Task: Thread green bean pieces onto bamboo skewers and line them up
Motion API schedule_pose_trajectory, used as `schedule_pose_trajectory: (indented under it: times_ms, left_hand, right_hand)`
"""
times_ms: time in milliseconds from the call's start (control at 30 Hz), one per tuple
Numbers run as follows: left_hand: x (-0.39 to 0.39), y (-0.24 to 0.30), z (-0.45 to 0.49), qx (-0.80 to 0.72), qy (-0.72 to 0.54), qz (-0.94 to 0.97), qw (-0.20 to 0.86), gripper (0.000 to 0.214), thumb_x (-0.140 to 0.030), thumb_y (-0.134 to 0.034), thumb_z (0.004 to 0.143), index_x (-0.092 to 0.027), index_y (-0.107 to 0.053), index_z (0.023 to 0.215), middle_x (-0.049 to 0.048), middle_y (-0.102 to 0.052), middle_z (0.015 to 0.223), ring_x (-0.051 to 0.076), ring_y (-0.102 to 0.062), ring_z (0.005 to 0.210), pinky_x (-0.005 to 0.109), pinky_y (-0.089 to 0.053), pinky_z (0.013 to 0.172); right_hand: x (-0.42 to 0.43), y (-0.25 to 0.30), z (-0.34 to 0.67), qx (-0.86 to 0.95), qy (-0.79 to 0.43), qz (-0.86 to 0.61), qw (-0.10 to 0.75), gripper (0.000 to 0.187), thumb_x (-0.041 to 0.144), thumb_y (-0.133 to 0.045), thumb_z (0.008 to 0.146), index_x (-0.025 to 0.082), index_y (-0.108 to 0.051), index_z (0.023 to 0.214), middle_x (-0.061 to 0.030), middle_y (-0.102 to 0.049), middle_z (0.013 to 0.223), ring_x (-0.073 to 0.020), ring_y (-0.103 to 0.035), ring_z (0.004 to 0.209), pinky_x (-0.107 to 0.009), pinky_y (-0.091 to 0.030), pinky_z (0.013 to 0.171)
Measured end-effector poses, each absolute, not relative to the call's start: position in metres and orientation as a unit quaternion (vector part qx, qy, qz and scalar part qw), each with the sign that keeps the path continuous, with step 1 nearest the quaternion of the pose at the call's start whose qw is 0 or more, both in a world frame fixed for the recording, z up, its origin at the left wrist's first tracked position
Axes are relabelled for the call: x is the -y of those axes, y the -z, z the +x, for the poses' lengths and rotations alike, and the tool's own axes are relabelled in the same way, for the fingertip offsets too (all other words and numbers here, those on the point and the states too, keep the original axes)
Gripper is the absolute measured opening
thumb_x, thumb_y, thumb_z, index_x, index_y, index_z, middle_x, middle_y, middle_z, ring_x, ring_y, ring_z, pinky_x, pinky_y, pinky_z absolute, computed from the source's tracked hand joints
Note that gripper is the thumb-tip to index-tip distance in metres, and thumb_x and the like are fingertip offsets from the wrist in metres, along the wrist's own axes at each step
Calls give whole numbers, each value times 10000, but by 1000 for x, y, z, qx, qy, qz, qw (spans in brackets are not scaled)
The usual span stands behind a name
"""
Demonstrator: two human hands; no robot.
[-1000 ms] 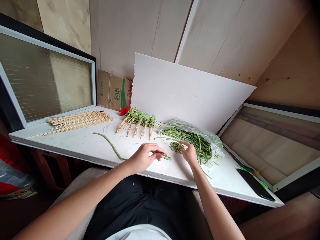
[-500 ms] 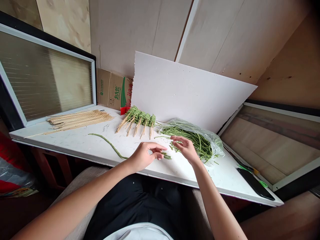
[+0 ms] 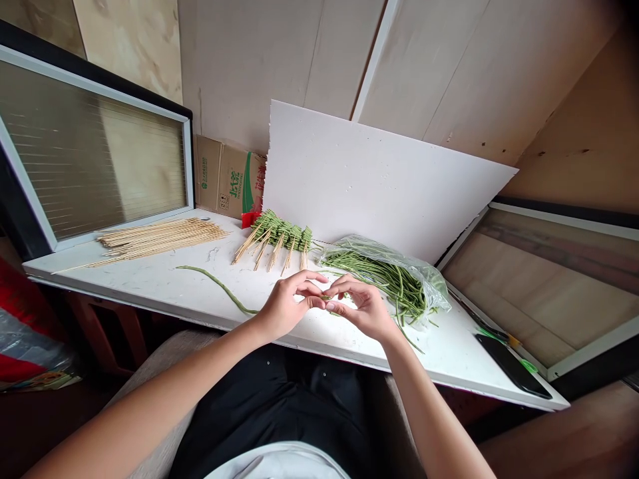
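My left hand (image 3: 287, 305) and my right hand (image 3: 363, 307) meet above the front of the white table, fingertips almost touching. Both pinch a short stretch of green bean (image 3: 326, 298), mostly covered by the fingers. A long green bean (image 3: 214, 280) lies on the table and runs behind my left wrist; whether it is the same bean as the one in the fingers is hidden. Just beyond the hands are skewers of folded green beans (image 3: 287, 234) in a row. Past my right hand, an open plastic bag (image 3: 433, 283) holds many long beans (image 3: 399, 279).
Bare bamboo skewers (image 3: 162, 238) lie in a pile on the table's left. A white board (image 3: 379, 179) and a cardboard box (image 3: 232, 176) stand along the back. A black phone (image 3: 512, 366) lies near the right edge, beside a green-handled tool (image 3: 529, 366).
My right hand has moved left and down from beside the bag to meet my left hand. Its fingers have closed on the bean at my left fingertips.
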State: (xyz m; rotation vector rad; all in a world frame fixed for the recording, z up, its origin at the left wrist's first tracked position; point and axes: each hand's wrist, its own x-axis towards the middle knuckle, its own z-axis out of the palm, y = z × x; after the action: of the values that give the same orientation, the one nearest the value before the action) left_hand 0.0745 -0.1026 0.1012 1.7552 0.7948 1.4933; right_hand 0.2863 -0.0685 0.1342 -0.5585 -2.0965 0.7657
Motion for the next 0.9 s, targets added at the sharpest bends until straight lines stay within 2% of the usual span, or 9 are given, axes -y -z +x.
schedule_pose_trajectory:
  times_ms: [367,567,900]
  left_hand:
    - [102,-97,76,-299,-556,693,349,322,-172,-699,910,-180,-695,1232,66,-820,954,199,-777,899,313,-596,912]
    - [104,-97,77,-285,-550,700,356,354,-133,-654,916,-175,-690,1266,54,-814,925,173,-765,846,293,-593,892]
    - [104,-98,76,-294,-559,692,350,390,-139,-702,887,-181,-692,1275,59,-823,937,192,-774,875,303,-596,902]
  right_hand:
    - [74,-134,283,839,-274,-212,419,197,430,-813,885,277,-818,1008,-71,-751,939,-242,-650,908,-442,-547,875]
    - [76,-135,284,841,-263,-218,420,174,413,-824,876,280,-825,989,-59,-721,869,-239,-630,884,-429,-538,841]
    - [79,-137,282,846,-246,-204,426,133,361,-819,880,284,-824,988,-54,-702,886,-226,-628,861,-412,-542,818]
